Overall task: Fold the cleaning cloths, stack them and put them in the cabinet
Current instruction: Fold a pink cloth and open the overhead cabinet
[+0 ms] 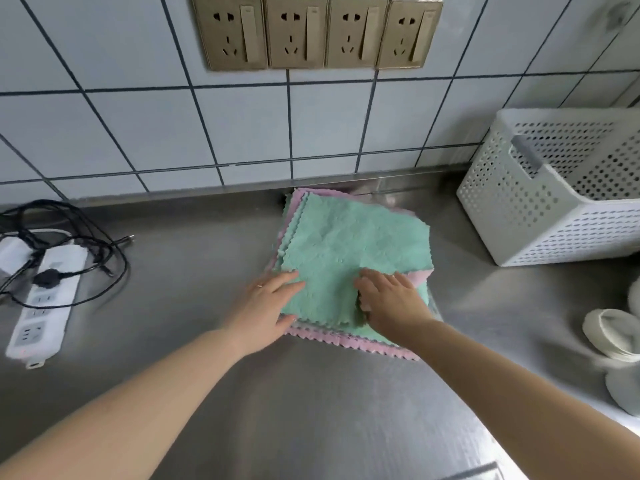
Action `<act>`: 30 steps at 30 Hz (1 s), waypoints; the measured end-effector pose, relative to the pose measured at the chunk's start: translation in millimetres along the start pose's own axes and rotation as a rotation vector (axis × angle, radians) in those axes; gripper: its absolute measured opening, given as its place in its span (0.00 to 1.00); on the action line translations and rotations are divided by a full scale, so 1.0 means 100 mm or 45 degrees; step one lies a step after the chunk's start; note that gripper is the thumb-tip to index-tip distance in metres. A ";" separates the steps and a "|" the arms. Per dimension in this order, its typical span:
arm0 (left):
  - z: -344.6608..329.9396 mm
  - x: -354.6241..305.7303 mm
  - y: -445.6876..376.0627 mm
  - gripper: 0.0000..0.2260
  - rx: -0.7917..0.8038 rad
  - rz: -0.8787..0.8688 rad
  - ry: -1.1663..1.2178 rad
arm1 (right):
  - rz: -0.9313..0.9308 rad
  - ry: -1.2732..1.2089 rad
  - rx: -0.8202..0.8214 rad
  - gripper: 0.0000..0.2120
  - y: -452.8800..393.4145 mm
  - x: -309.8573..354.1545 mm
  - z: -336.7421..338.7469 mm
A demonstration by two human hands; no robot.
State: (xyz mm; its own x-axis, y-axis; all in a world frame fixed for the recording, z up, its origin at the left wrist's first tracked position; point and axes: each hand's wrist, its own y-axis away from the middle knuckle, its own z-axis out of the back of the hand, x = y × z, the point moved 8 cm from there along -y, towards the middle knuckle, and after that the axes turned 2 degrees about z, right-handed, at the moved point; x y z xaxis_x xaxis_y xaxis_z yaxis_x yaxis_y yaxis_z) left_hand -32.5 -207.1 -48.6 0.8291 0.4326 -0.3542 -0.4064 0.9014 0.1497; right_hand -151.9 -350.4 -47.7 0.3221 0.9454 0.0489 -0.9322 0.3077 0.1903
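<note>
A pile of several square cleaning cloths lies flat on the steel counter against the wall. The top cloth (353, 244) is mint green, and pink cloths (346, 341) show at the edges beneath it. My left hand (266, 310) rests on the pile's near left corner with straight fingers on the green cloth, the thumb at the pile's edge. My right hand (391, 303) is at the near right part of the pile, its fingers curled over the edge of the top green cloth. No cabinet is in view.
A white perforated plastic basket (540, 223) stands at the right against the tiled wall. A white power strip (41, 306) with tangled black cables (79, 247) lies at the left. White round containers (613, 334) sit at the right edge. Wall sockets (315, 32) are above.
</note>
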 end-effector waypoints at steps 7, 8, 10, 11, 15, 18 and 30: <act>-0.18 -0.08 -0.05 0.21 -0.099 -0.074 -0.088 | -0.046 -0.142 -0.015 0.29 0.02 -0.20 -0.06; -0.18 -0.08 -0.06 0.21 -0.129 -0.125 -0.140 | -0.058 -0.166 -0.003 0.31 -0.01 -0.23 -0.09; -0.19 -0.14 -0.07 0.18 -0.214 -0.265 -0.316 | -0.081 -0.206 0.018 0.32 -0.06 -0.26 -0.15; -0.18 -0.15 -0.09 0.15 -0.252 -0.316 -0.390 | -0.070 -0.203 0.010 0.32 -0.10 -0.28 -0.16; -0.16 -0.13 -0.14 0.16 -0.405 -0.486 -0.398 | -0.037 -0.216 -0.135 0.25 -0.21 -0.29 -0.16; -0.15 -0.09 -0.15 0.18 -0.475 -0.567 -0.421 | -0.005 -0.272 -0.236 0.20 -0.13 -0.32 -0.14; -0.07 -0.01 0.29 0.19 -0.830 -0.362 -0.579 | -0.049 -0.150 -0.860 0.08 0.83 -0.28 -0.11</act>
State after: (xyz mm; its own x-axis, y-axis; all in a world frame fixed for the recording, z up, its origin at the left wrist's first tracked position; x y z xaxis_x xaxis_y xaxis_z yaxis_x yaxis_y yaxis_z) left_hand -47.6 -181.9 -50.8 0.9503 0.2830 0.1294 -0.1836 0.8455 -0.5014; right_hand -240.3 -349.6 -43.8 0.3375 0.9263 0.1677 -0.8058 0.3764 -0.4571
